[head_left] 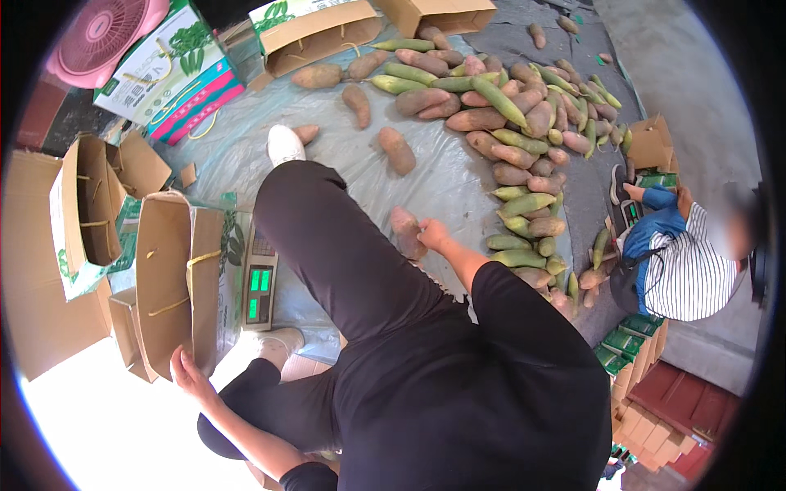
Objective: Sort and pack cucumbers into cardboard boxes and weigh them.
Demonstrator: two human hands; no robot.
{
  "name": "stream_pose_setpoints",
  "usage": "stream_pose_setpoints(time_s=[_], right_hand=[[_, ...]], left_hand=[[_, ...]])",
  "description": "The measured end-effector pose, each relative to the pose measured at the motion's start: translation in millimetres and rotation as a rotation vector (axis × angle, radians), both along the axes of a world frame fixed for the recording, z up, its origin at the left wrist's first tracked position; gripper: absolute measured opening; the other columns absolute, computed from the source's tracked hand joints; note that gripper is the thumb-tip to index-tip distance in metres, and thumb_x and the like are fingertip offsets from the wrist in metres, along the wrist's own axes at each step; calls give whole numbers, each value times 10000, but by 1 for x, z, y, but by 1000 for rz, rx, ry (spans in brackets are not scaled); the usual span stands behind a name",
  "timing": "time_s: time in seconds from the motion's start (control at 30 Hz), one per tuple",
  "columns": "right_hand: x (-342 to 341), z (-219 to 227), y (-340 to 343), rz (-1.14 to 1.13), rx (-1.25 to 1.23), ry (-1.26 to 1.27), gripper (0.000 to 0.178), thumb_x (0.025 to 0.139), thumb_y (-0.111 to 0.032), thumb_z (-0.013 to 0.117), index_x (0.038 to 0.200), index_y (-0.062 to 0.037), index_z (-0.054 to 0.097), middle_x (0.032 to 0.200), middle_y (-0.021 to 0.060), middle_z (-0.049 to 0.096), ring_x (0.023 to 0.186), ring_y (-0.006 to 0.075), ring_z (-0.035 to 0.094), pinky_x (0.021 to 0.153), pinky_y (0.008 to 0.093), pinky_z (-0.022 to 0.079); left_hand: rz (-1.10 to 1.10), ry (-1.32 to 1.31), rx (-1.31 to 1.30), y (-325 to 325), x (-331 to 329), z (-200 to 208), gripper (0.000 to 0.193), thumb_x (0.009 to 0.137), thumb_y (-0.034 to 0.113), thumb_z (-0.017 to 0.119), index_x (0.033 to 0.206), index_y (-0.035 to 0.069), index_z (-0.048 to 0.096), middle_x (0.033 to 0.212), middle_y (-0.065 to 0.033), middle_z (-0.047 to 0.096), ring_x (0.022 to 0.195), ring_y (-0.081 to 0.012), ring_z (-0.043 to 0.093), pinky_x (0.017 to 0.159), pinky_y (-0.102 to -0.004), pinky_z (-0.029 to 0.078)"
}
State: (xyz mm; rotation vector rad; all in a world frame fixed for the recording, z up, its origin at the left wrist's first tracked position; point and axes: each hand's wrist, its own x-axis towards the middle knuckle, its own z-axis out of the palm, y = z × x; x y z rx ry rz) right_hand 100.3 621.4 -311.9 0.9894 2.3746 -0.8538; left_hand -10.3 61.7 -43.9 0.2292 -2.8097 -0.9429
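My right hand [433, 235] is closed on one end of a pinkish-brown root vegetable [405, 227], like a large sweet potato, low over the plastic sheet. At the lower left, my left hand [190, 375] grips the near edge of an open cardboard box [168, 270]; part of its fingers is hidden. That box has yellow cord handles and stands on a digital scale [259, 286] with lit green displays. A few loose roots, among them one brown root [397, 150], lie on the sheet beyond my right hand.
A big pile of brown roots and green radishes [499, 102] spreads at the far right. More open boxes [90, 204] stand left, printed cartons [176, 69] and a pink fan [106, 37] at far left. Another person [675, 262] crouches at right near stacked green-topped boxes [626, 344].
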Motion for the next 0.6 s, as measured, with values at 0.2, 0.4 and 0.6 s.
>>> stream_pose_setpoints(time_s=[0.2,0.4,0.6], right_hand=[[2,1,-1,66,-56,53,299,676,-163,634,962,-76,642,913,155,645,886,316,613,785,383,485],[15,-24,14,-161,-206,97,322,672,-103,650,983,-22,633,846,119,631,798,243,608,737,333,484],[13,-41,4,-224,-352,151,313,683,-91,642,988,-19,632,858,119,631,816,249,607,745,332,480]], left_hand=[[16,36,-15,-9,-2,-5,199,897,112,496,1003,-21,600,953,-119,609,875,-220,581,800,-309,452],[19,80,-114,7,-3,2,199,919,128,502,1012,-16,603,922,-76,597,836,-134,567,760,-258,468],[110,52,-124,20,3,27,197,902,169,523,991,22,618,929,-115,625,864,-235,590,773,-318,452]])
